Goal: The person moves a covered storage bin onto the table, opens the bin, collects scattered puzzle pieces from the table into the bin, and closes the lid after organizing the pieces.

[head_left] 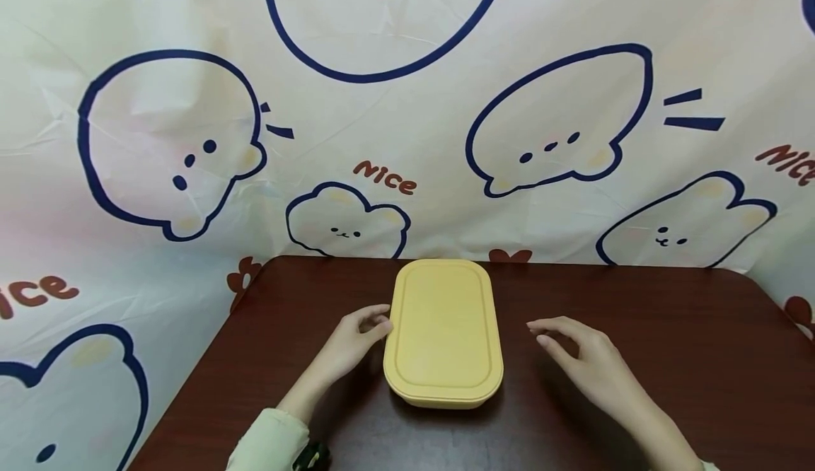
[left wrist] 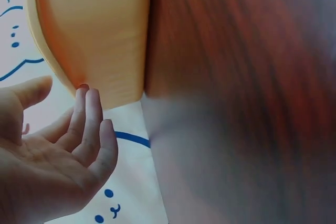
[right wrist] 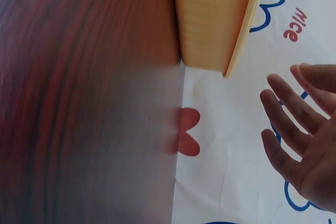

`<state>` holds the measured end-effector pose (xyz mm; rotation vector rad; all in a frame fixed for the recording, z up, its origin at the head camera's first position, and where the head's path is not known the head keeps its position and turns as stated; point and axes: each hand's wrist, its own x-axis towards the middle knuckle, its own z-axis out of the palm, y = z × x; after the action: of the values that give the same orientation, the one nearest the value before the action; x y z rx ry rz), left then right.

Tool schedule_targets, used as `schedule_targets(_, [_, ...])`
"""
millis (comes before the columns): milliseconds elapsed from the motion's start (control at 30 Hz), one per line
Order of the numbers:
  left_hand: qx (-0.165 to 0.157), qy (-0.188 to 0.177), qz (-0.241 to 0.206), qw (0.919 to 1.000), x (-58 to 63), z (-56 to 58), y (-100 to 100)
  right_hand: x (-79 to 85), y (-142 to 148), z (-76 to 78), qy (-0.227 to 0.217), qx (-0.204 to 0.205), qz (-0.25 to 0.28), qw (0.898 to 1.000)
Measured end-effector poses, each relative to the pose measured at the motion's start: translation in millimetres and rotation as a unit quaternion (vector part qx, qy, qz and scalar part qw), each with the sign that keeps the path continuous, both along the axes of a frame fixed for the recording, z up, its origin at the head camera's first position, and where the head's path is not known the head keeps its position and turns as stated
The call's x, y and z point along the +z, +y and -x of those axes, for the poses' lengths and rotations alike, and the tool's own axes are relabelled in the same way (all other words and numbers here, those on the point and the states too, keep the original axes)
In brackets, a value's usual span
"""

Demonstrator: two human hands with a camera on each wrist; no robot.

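Observation:
A yellow rectangular box [head_left: 443, 329] with rounded corners and a fitted lid stands on the dark wooden table. At its left side is my left hand [head_left: 354, 340], fingers loosely bent and fingertips at the lid's edge; whether they touch it I cannot tell. The left wrist view shows that hand [left wrist: 68, 150] palm up beside the box wall [left wrist: 100, 30], gripping nothing. My right hand [head_left: 588, 365] hovers to the right of the box, apart from it, with relaxed fingers and nothing held. In the right wrist view its fingers [right wrist: 286, 124] are spread. What the box contains is hidden.
The brown table [head_left: 668, 344] reaches out on both sides of the box. Behind it hangs a pale cloth [head_left: 439, 124] printed with blue cartoon outlines and red lettering. A dark band [head_left: 312, 455] sits at the left wrist, by a light sleeve [head_left: 270, 443].

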<state>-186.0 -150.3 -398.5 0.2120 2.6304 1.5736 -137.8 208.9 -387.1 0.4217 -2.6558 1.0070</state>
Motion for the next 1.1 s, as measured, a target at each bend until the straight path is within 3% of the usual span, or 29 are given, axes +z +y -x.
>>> schedule_targets(400, [-0.035, -0.012, 0.006, 0.9993, -1.6, -19.0, 2, -2.0, -34, -2.3, -0.024, -0.010, 0.068, 0.997])
schedule_targets(700, [-0.052, -0.010, -0.010, 0.9986, -2.9, -19.2, -1, -4.2, -52, -2.7, -0.065, -0.018, 0.100, 0.993])
schedule_targets(867, [-0.088, -0.013, -0.034, 0.9954, -1.9, -17.9, -6, -6.5, -55, -1.7, -0.067, -0.022, 0.096, 0.993])
schedule_targets(1100, [-0.135, -0.048, -0.061, 0.9879, -1.7, -16.2, -10, -9.1, -57, -4.2, -0.082, -0.023, 0.079, 0.993])
